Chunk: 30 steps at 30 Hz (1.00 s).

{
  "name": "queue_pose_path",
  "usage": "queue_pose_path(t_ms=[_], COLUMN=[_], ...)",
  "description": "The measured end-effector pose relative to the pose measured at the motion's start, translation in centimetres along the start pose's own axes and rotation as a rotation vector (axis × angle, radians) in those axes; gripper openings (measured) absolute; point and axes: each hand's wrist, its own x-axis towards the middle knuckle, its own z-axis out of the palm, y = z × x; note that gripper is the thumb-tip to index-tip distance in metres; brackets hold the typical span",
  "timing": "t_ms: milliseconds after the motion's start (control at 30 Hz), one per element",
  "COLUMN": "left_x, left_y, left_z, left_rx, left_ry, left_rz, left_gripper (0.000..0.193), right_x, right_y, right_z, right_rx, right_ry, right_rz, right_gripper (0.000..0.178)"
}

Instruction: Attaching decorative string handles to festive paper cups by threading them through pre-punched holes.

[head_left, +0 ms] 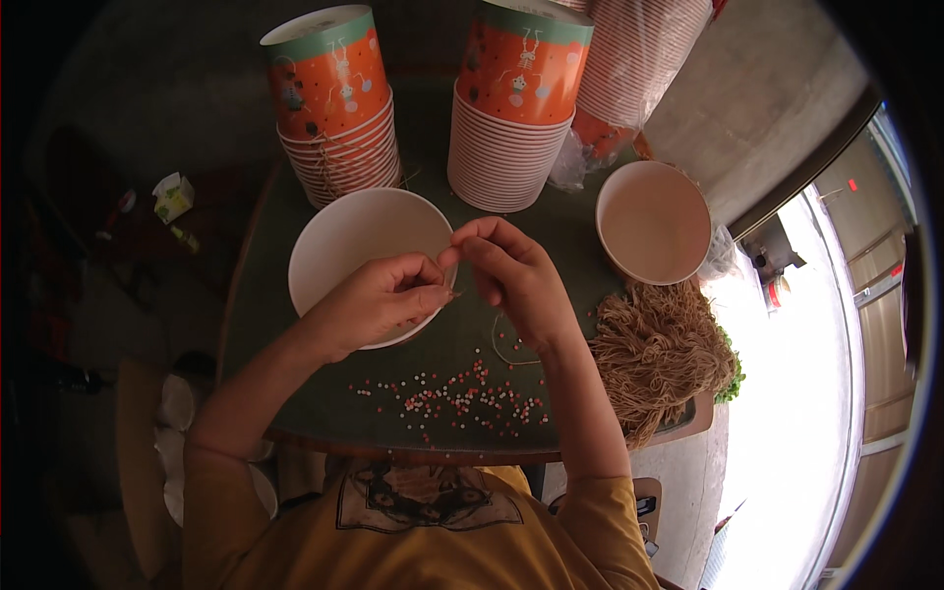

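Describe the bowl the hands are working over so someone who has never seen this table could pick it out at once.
Start at the dark table with two stacks of orange cups along its far edge. Just in front of the left-hand stack sits a white bowl, partly covered by the left hand. The other open bowl, off to the right near the heap of tan string, is pinkish inside and untouched.

Dark green round table (295, 211) with a wood rim, sitting on a grey concrete floor (757, 88). Left side is in deep shadow, a small green carton (173, 197) lying on the ground there. Right side is blown out by hard daylight across the pale wall panels (875, 295).
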Motion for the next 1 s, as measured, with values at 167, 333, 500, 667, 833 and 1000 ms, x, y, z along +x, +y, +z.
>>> queue_pose_path(t_ms=[167, 333, 500, 667, 833, 1000], left_x=[0.3, 0.5, 0.6, 0.2, 0.2, -0.2], left_y=[0.1, -0.1, -0.2, 0.4, 0.8, 0.7], left_z=[-0.1, -0.5, -0.7, -0.4, -0.8, -0.7], left_rx=[-0.040, -0.070, -0.144, -0.202, -0.120, 0.171], left_ry=[0.001, 0.006, 0.008, 0.051, 0.031, 0.061], left_rz=[-0.005, -0.010, -0.039, -0.128, -0.091, 0.077], left_gripper=[0.015, 0.015, 0.012, 0.012, 0.015, 0.011], right_x=[-1.7, -3.1, -3.9, -3.5, -4.1, -3.9], right_y=[3.0, 2.1, 3.0, 4.3, 3.7, 3.4], right_z=[0.0, 1.6, 3.4, 3.4, 2.3, 0.8], right_rx=[-0.273, -0.705, -0.682, -0.773, -0.342, -0.353], right_ry=[0.068, 0.181, 0.239, 0.234, 0.196, 0.240], right_rz=[-0.293, -0.385, -0.425, -0.560, -0.217, -0.161], right_gripper=[0.014, 0.013, 0.013, 0.009, 0.012, 0.016])
